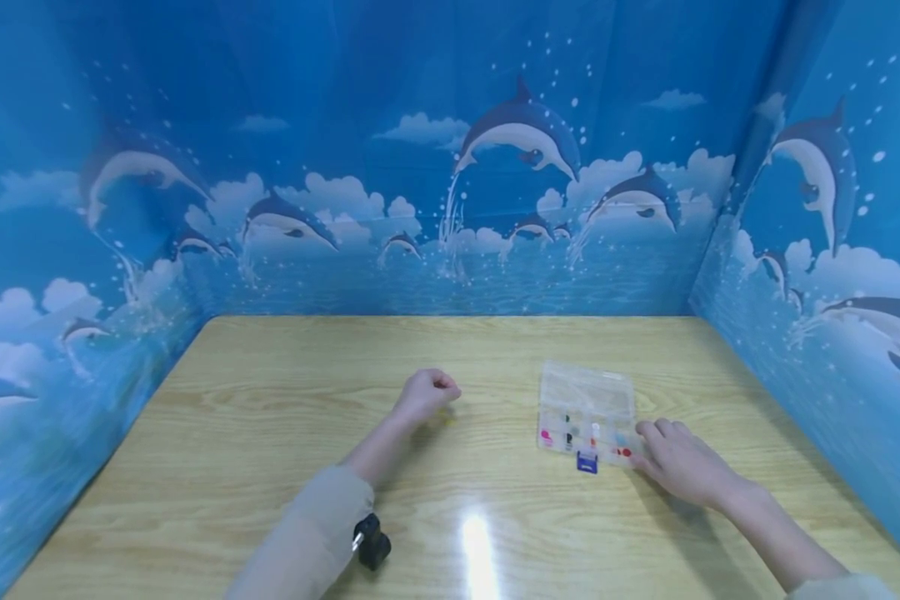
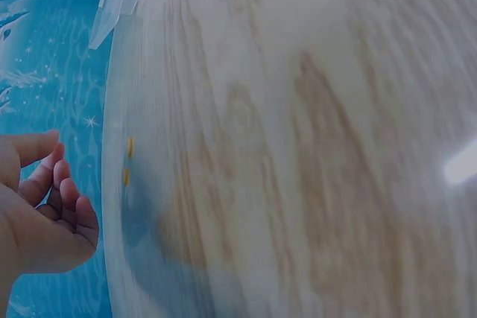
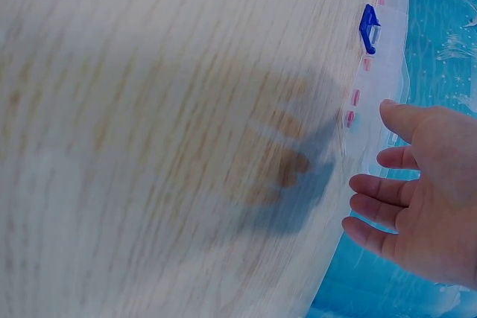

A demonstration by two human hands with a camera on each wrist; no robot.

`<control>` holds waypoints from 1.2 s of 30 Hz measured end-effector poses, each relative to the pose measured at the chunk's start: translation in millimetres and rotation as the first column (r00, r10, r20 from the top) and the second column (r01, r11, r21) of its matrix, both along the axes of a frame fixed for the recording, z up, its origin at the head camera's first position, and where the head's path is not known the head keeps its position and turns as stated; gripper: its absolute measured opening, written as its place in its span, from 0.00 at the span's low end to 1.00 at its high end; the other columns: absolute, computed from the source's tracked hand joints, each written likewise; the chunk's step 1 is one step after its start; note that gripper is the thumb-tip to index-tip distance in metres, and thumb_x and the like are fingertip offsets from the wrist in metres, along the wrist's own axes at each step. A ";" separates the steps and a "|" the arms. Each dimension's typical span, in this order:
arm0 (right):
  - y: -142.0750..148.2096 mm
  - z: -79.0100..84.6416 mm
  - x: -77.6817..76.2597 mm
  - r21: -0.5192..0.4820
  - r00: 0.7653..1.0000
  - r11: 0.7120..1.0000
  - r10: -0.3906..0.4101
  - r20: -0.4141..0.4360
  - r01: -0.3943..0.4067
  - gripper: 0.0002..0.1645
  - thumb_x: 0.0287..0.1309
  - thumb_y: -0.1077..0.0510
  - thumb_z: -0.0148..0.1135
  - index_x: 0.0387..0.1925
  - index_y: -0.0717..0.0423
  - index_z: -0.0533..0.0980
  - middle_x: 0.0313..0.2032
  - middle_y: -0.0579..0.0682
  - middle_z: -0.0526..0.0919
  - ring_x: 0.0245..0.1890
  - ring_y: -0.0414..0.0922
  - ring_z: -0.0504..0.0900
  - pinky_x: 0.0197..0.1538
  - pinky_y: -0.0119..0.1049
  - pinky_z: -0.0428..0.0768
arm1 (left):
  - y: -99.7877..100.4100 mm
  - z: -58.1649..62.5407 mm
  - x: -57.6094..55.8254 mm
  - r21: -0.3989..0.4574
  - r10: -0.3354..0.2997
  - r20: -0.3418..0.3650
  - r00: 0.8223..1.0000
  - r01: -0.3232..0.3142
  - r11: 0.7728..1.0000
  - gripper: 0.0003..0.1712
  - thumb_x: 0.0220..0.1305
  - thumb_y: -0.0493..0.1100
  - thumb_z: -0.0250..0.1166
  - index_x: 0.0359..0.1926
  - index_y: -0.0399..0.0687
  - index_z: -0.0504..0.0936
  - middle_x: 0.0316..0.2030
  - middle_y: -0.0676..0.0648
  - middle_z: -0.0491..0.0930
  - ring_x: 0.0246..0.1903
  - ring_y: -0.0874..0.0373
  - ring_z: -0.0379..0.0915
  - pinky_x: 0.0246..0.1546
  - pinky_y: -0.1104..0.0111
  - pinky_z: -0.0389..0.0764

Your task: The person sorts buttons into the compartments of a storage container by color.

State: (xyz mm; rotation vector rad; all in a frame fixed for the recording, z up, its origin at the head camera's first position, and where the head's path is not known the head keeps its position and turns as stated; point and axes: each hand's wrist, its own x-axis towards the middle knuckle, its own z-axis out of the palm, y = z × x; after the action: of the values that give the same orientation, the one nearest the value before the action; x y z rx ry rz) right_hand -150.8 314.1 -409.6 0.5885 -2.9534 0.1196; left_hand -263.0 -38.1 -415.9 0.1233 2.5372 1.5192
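Observation:
My left hand (image 1: pixel 423 396) is over the middle of the table, with its thumb and index fingertips together. Nothing shows between them, though a tiny item could be hidden there. Small yellow pieces (image 2: pixel 128 160) lie on the table near this hand. My right hand (image 1: pixel 678 462) is at the right end of a clear plastic compartment box (image 1: pixel 587 392), its fingers apart and slightly bent. The thumb touches or nearly touches the box's edge. The box's lid stands open toward the back, and a blue clasp (image 1: pixel 587 462) sits at its front. Small red, pink, black, green and white pieces lie in the compartments.
The wood-grain table (image 1: pixel 300 358) is bordered by blue dolphin-print curtains (image 1: pixel 330 108) at the back and sides. A black device (image 1: pixel 372 542) is attached at the left wrist. A bright light reflection falls on the table's front middle.

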 end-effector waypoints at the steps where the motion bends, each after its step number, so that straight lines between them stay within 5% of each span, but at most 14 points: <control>1: 0.0 0.0 -0.1 0.001 1.000 1.000 0.000 0.000 0.000 0.25 0.53 0.55 0.64 0.46 0.69 0.70 0.37 0.60 0.76 0.38 0.56 0.75 0.43 0.51 0.74 | -1.8 -1.0 -0.2 -0.003 0.007 0.001 1.000 -0.007 1.000 0.04 0.56 0.37 0.64 0.30 0.39 0.78 0.28 0.47 0.76 0.27 0.57 0.70 0.27 0.69 0.72; 14: 0.5 1.1 -1.0 -0.011 1.000 1.000 0.001 0.005 -0.001 0.25 0.54 0.56 0.63 0.46 0.70 0.70 0.37 0.61 0.76 0.39 0.58 0.75 0.43 0.52 0.74 | -16.5 -12.0 -0.7 0.006 0.018 -0.025 1.000 -0.018 1.000 0.03 0.54 0.33 0.62 0.28 0.36 0.78 0.21 0.50 0.71 0.18 0.62 0.62 0.17 0.74 0.64; 36: -1.0 3.2 1.0 -0.007 1.000 1.000 -0.011 0.015 0.011 0.26 0.53 0.55 0.64 0.47 0.70 0.70 0.37 0.61 0.76 0.39 0.58 0.75 0.43 0.52 0.74 | -18.8 -24.3 1.1 -0.152 -0.015 -0.100 0.995 0.000 0.988 0.02 0.49 0.33 0.65 0.27 0.38 0.81 0.25 0.49 0.77 0.27 0.57 0.70 0.31 0.69 0.72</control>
State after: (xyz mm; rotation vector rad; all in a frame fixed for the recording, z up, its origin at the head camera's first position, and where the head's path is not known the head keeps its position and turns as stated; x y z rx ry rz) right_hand -149.7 313.1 -406.4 0.5721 -2.9687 0.1345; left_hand -262.0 -56.8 -440.2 0.1926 2.7174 1.3424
